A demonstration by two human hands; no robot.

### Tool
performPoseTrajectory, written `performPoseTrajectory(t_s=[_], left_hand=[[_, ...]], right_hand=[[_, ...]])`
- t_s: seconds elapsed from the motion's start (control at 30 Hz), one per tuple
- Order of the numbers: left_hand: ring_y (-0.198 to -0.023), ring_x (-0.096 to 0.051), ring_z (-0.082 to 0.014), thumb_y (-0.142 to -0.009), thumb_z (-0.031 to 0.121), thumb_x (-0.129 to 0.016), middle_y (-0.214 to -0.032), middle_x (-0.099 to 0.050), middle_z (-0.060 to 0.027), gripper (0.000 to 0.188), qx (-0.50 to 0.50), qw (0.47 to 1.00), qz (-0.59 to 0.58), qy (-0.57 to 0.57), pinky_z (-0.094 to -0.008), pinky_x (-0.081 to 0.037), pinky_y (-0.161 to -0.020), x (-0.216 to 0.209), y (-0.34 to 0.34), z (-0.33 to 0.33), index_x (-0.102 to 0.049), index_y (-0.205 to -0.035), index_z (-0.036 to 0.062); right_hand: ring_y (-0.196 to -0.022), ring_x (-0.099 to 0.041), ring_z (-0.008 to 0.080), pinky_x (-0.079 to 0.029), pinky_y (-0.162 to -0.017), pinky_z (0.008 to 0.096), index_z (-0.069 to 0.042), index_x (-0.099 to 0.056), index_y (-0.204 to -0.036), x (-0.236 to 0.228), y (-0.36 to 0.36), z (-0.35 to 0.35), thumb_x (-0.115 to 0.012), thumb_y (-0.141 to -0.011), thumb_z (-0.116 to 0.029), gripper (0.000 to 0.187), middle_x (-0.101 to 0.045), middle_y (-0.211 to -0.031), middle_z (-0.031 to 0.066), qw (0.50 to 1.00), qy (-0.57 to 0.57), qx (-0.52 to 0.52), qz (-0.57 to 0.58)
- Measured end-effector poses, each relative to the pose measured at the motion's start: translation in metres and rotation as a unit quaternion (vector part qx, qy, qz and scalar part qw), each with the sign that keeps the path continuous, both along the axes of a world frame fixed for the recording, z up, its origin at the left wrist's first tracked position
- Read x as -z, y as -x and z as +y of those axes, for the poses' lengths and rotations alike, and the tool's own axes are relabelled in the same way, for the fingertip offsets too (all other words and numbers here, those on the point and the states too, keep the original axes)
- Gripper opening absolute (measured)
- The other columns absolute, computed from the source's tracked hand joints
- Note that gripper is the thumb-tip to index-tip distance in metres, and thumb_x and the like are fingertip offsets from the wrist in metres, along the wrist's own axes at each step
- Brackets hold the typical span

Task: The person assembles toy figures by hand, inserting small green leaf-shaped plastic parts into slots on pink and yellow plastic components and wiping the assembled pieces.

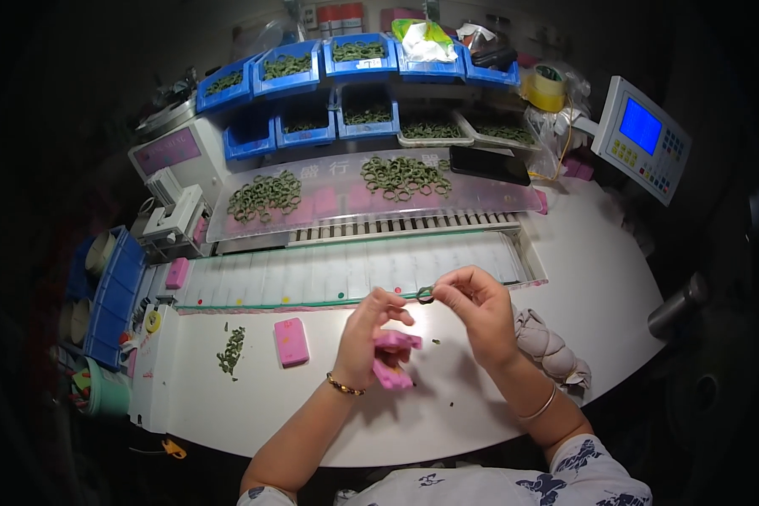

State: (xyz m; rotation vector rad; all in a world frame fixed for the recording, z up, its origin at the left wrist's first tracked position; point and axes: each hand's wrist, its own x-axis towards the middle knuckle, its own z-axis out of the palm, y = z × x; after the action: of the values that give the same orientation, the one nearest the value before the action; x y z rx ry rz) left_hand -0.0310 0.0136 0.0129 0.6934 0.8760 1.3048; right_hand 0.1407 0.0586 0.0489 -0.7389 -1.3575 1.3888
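Note:
Between the thumb and fingertips of my right hand is a small dark green ring, held above the white table. My left hand grips a pink rubber mould, which gapes apart into two halves below the fingers. The left index finger points toward the ring; whether it touches it I cannot tell. Left of that hand, a second pink mould lies closed on the table. Farther left is a small heap of green pieces.
Clusters of green rings lie on a translucent sloping panel with a black phone. Blue bins stand behind. At right are a control screen and a twisted cloth; at left, a white machine.

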Motion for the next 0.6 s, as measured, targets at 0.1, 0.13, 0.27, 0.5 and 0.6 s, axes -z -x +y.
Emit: performPoseTrajectory(t_s=[0.1,0.13,0.27,0.5,0.6], left_hand=[[-0.078,-0.065,-0.0142,-0.097,0.031,-0.058,-0.108,-0.059,-0.0109,0.035,0.021,0.991,0.077,-0.107,-0.0241,-0.054,-0.061,0.003,-0.008,0.0,-0.053,-0.117,0.0029],[-0.084,-0.065,-0.0132,-0.096,0.021,-0.062,-0.11,-0.059,-0.0111,0.031,-0.006,0.977,0.14,-0.163,-0.0239,-0.055,-0.067,0.004,-0.012,0.0,-0.052,-0.119,0.0013],[-0.091,-0.063,-0.0117,-0.092,0.008,-0.064,-0.104,-0.063,-0.0098,0.021,-0.027,0.983,0.119,-0.141,-0.0243,-0.054,-0.076,0.0,-0.011,-0.005,-0.059,-0.11,-0.0022],[-0.085,-0.064,-0.009,-0.093,0.006,-0.062,-0.096,-0.065,-0.0064,0.014,-0.028,0.99,0.08,-0.117,-0.0231,-0.054,-0.073,0.002,-0.003,-0.006,-0.06,-0.105,-0.0014],[-0.083,-0.062,-0.0077,-0.092,0.006,-0.063,-0.093,-0.065,-0.0049,0.014,-0.016,0.989,0.086,-0.121,-0.0217,-0.053,-0.072,0.004,-0.002,-0.006,-0.061,-0.104,-0.0005]], right_hand=[[-0.081,-0.056,0.0068,-0.045,-0.073,0.0228,-0.002,-0.065,-0.097,0.011,-0.006,0.007,-0.065,-0.092,-0.012,0.011,-0.066,-0.09,0.001,0.997,0.041,-0.058,0.013],[-0.081,-0.057,0.0063,-0.045,-0.073,0.0221,-0.001,-0.065,-0.099,0.018,-0.007,0.008,-0.065,-0.093,-0.013,0.013,-0.066,-0.089,0.0011,0.994,0.06,-0.094,0.004],[-0.08,-0.055,0.0053,-0.043,-0.073,0.0207,-0.002,-0.067,-0.102,0.025,-0.002,0.003,-0.064,-0.094,-0.016,0.017,-0.066,-0.089,-0.0006,0.992,0.048,-0.114,-0.033],[-0.077,-0.062,0.0175,-0.046,-0.064,0.0314,-0.004,-0.066,-0.099,0.007,-0.002,-0.004,-0.064,-0.089,-0.009,0.012,-0.065,-0.088,0.0058,0.947,-0.259,0.01,-0.188],[-0.075,-0.061,0.0255,-0.047,-0.064,0.0349,-0.005,-0.065,-0.093,0.008,-0.003,0.0,-0.067,-0.082,-0.006,0.012,-0.063,-0.085,0.0075,0.87,-0.417,0.059,-0.255]])
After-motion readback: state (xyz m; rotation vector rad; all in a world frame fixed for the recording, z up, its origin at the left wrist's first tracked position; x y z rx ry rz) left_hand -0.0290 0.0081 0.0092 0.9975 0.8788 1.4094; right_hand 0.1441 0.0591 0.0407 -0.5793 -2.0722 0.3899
